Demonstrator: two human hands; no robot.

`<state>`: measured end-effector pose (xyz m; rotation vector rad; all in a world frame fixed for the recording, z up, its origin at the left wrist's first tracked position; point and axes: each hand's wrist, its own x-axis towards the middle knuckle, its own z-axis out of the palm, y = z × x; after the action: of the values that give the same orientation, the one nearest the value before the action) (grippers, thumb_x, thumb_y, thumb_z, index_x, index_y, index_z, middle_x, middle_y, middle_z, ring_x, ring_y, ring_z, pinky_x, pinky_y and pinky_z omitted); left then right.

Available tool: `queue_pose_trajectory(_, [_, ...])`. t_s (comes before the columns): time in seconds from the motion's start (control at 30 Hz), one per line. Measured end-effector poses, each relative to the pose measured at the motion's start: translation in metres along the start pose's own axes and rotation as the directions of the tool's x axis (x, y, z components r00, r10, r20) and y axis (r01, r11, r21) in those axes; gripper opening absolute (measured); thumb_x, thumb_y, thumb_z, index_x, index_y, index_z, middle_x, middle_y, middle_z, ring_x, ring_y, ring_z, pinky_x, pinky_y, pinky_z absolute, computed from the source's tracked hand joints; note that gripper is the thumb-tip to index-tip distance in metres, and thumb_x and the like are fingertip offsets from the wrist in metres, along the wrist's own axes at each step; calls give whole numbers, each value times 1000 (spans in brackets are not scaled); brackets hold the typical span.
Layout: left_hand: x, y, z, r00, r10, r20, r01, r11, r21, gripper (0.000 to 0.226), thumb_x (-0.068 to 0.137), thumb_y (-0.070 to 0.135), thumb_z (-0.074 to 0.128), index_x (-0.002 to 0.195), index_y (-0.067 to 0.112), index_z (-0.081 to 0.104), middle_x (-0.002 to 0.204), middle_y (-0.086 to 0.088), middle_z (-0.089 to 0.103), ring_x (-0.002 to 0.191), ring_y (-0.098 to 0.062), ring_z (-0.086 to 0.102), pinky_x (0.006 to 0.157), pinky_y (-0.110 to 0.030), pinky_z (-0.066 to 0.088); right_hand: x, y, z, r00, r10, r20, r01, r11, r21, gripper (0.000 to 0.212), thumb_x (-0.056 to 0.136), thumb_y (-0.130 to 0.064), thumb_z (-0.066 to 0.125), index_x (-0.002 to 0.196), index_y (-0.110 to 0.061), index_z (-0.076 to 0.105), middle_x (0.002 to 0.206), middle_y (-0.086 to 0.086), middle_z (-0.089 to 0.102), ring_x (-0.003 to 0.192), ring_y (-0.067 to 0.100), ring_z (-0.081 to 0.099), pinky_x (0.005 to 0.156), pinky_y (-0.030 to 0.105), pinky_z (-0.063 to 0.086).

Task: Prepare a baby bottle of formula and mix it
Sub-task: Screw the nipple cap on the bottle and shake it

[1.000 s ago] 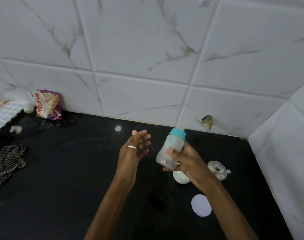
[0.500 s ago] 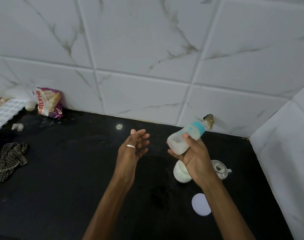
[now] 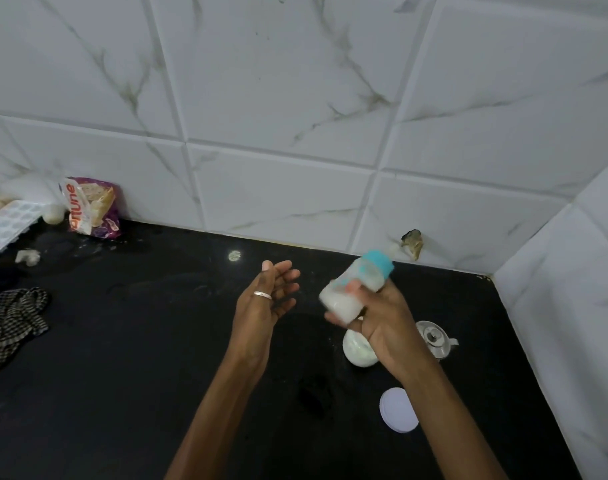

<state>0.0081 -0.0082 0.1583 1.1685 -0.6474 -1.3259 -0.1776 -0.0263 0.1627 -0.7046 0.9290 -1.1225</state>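
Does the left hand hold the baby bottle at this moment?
No, the right hand grips the baby bottle, while the left hand is open beside it and holds nothing.

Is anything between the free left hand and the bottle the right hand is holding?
Nothing visible. The open left hand and the bottle gripped in the right hand are apart; only black counter shows behind the gap.

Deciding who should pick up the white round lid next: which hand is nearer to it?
Right. The right hand, gripping the baby bottle, is just beyond the white round lid; the left hand hovers farther away, to the lid's left.
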Motion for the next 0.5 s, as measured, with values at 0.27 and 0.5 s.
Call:
queue_pose_trajectory(0.27, [0, -1, 1, 1000, 2, 7, -2, 1000, 16, 59, 85, 62, 48, 119, 20, 72, 116, -3, 77, 108, -19, 71, 92, -35, 54, -5, -1, -3, 997, 42, 67, -36, 995, -94, 56, 80, -13, 77, 132, -12, 55, 131, 29, 59, 118, 40, 65, 80, 55, 60])
queue_pose_trajectory(0.5, [-2, -1, 0, 1000, 0, 13, 0, 1000, 19, 59, 85, 62, 48, 119, 20, 72, 116, -3, 77, 111, -21, 70, 93, -36, 54, -9, 2, -1, 994, 48, 95, -35, 989, -140, 68, 76, -21, 82, 136, -13, 51, 130, 25, 60, 118, 39, 65, 84, 58, 59])
